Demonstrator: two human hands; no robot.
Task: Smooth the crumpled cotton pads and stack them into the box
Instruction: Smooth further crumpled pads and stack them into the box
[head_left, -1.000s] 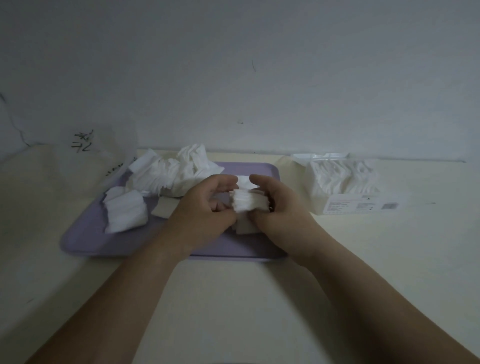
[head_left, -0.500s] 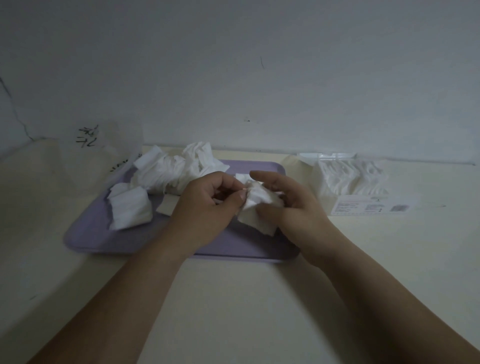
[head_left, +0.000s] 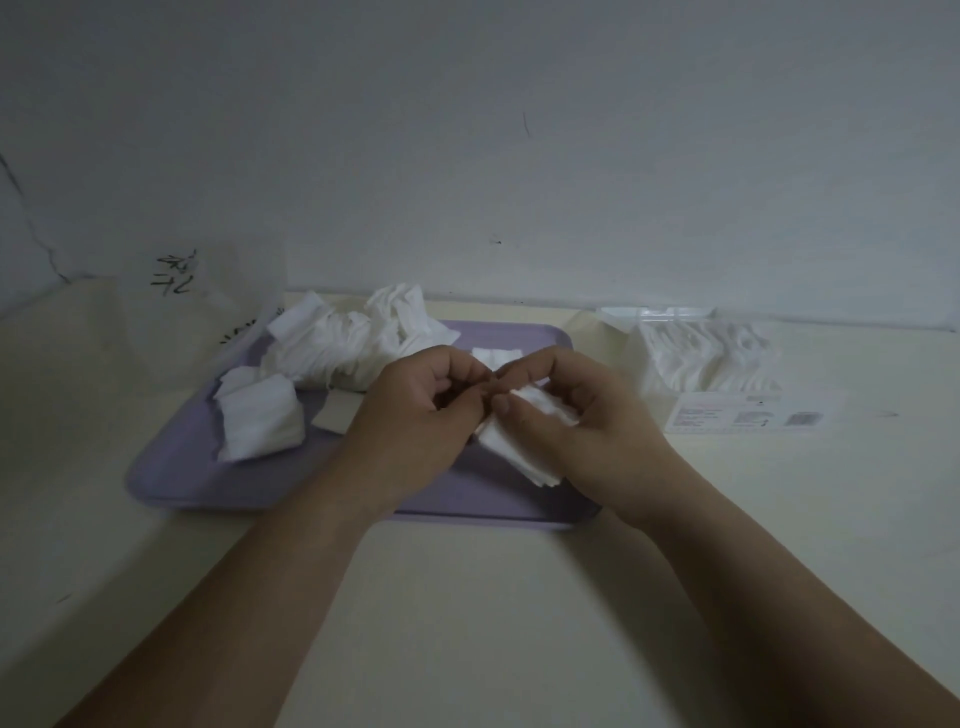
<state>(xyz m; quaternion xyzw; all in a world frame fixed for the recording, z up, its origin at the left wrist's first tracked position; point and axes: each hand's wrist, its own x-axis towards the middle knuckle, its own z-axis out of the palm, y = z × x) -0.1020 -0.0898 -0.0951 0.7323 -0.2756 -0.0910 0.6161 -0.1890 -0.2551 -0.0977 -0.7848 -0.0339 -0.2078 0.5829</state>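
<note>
Over the right half of the purple tray (head_left: 208, 483), my left hand (head_left: 415, 415) and my right hand (head_left: 587, 421) meet fingertip to fingertip. A small stack of white cotton pads (head_left: 524, 447) rests in my right hand, and both hands pinch its top edge. A heap of crumpled pads (head_left: 358, 343) fills the tray's far left. One smaller pad bundle (head_left: 260, 415) lies at the tray's left, and a single flat pad (head_left: 335, 413) lies beside it. The clear box (head_left: 727, 384) with pads inside stands to the right of the tray.
A translucent plastic bag (head_left: 208, 301) with black writing stands at the tray's far left corner. The box's open lid (head_left: 654, 313) leans toward the wall behind it. The wall runs close behind the tray. Cream tabletop (head_left: 467, 623) stretches in front.
The pad stack has tilted from upright between both hands to slanting down into my right palm. My left fingers now pinch at its top edge.
</note>
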